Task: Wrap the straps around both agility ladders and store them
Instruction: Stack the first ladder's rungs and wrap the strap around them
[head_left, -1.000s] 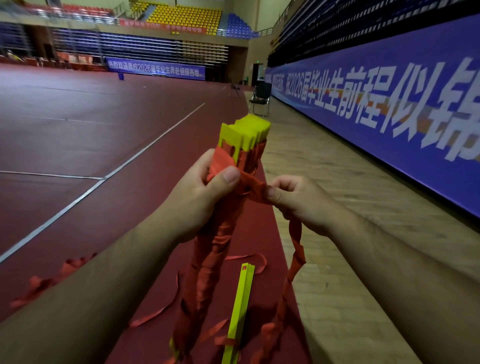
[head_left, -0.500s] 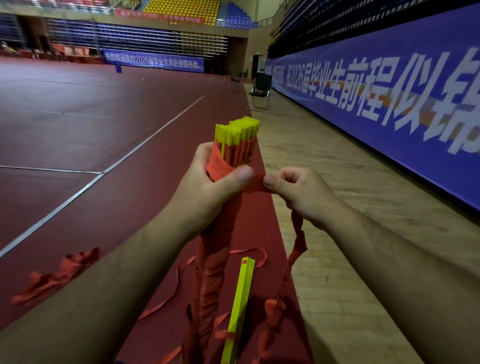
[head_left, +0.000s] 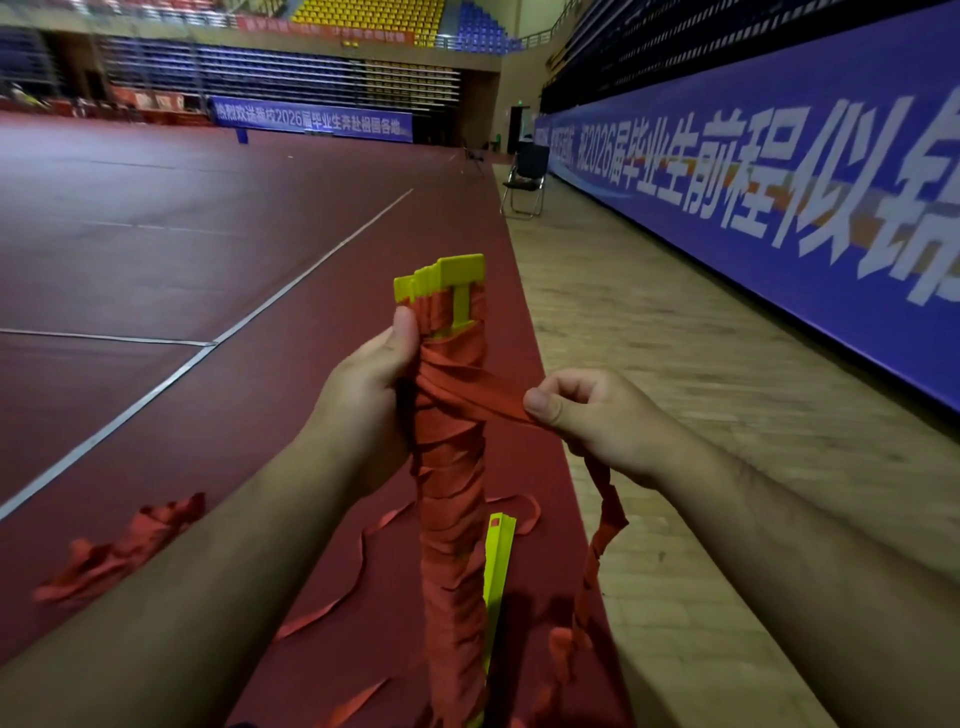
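My left hand (head_left: 363, 405) grips the stiff ladder bundle (head_left: 449, 467) while my right hand (head_left: 597, 421) pinches the soft, floppy strap (head_left: 483, 408).

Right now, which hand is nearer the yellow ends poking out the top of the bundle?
Left. The left hand grips the bundle just below the yellow ends; the right hand is lower and off to the right, pinching the red strap.

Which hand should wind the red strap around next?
Right, I think. The right hand pinches the loose strap, pulled out sideways; the left hand is busy gripping the ladder bundle.
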